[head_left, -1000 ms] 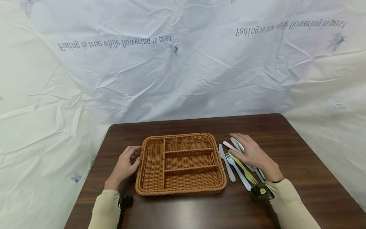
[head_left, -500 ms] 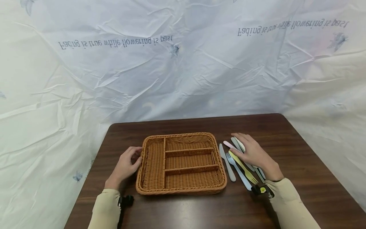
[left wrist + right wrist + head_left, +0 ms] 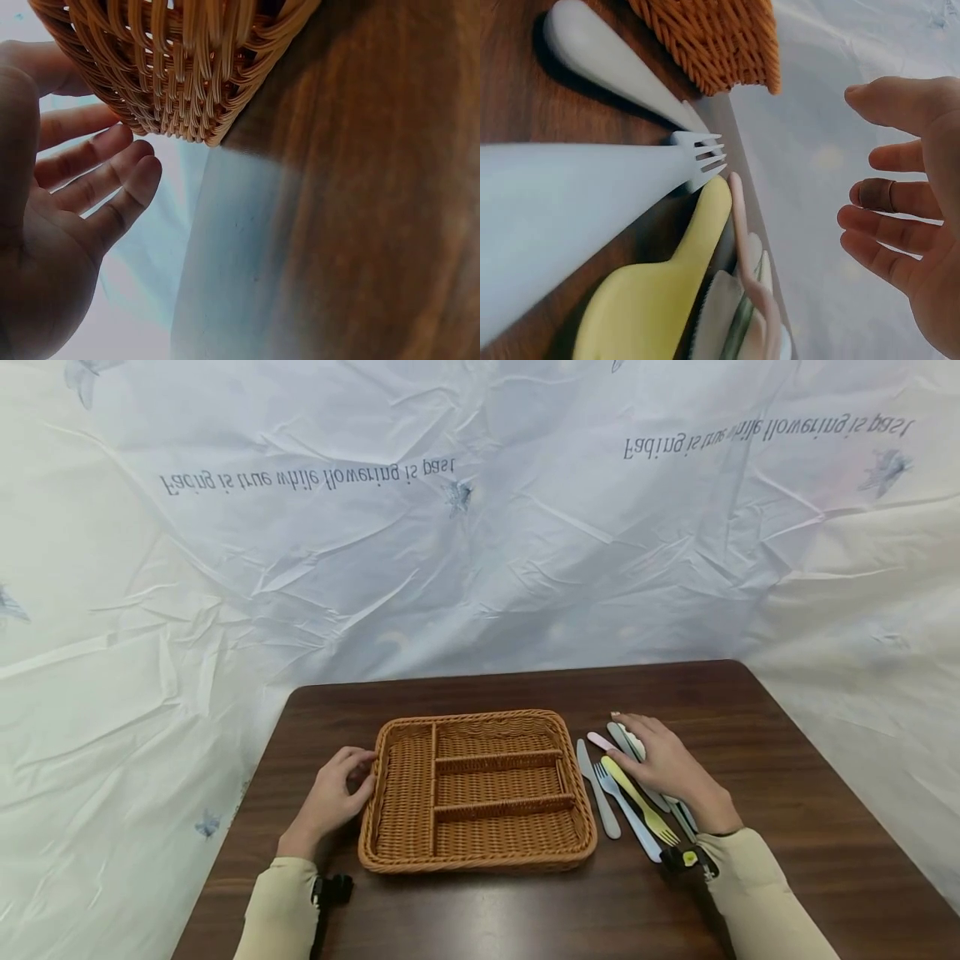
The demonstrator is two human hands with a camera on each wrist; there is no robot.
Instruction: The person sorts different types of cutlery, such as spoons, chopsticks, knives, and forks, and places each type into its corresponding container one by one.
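A brown wicker basket (image 3: 405, 793) with dividers sits on the table. At its left side, my left hand (image 3: 327, 795) has relaxed fingers, the tips right at the rim; the left wrist view shows these fingers (image 3: 94, 180) beside the woven wall (image 3: 187, 67). My right hand (image 3: 667, 766) hovers over a group of cutlery, its fingers spread with nothing in them in the right wrist view. Under and beside it lie a grey knife (image 3: 597, 789), a light blue fork (image 3: 628, 812), a yellow fork (image 3: 643, 806) and a pink handle (image 3: 602, 742). The hand partly hides several greenish and pale pieces.
The dark wooden table (image 3: 480, 910) carries the basket in the middle and the cutlery to its right. Pale printed sheeting (image 3: 480, 568) hangs behind the table and at both sides. A black wrist camera (image 3: 333, 888) is strapped below each hand.
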